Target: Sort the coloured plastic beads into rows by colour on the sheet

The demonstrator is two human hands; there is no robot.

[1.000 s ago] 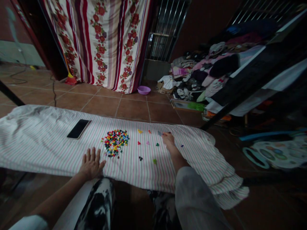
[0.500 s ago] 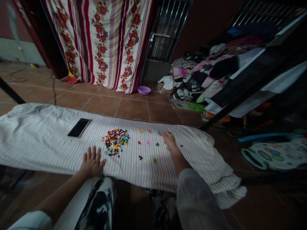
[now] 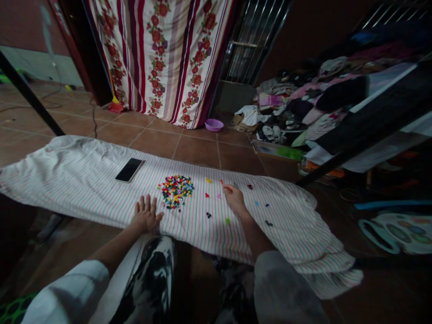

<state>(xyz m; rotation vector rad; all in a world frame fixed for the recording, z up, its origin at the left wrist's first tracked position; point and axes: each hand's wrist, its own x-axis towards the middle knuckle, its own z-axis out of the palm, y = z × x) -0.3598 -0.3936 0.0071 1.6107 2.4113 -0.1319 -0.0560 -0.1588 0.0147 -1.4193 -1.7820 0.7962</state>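
Observation:
My left hand (image 3: pixel 146 217) lies flat on the striped cloth with its fingers spread, just left of a heap of tiny multicoloured plastic pieces (image 3: pixel 176 191). To the right of the heap, my right hand (image 3: pixel 235 199) is low over the cloth, thumb and forefinger drawn together beside a small orange piece (image 3: pixel 222 182); whether anything is between the fingertips is too small to make out. Small groups lie around it: yellow pieces (image 3: pixel 208 180), red pieces (image 3: pixel 207 195), pink pieces (image 3: pixel 218 196), black pieces (image 3: pixel 208 215), lime green pieces (image 3: pixel 227 221) and dark brown pieces (image 3: pixel 249 186).
A phone (image 3: pixel 130 170) rests on the striped cloth (image 3: pixel 91 180), left of the heap. Beyond, on the tiled floor, are a purple basin (image 3: pixel 214 125) and a large pile of clothes (image 3: pixel 297 103). A dark slanting pole (image 3: pixel 337 157) stands at the right.
The view has swung left. My right hand has moved left over the cloth, from the grey-blue pieces to the orange one. My left hand stays flat in place.

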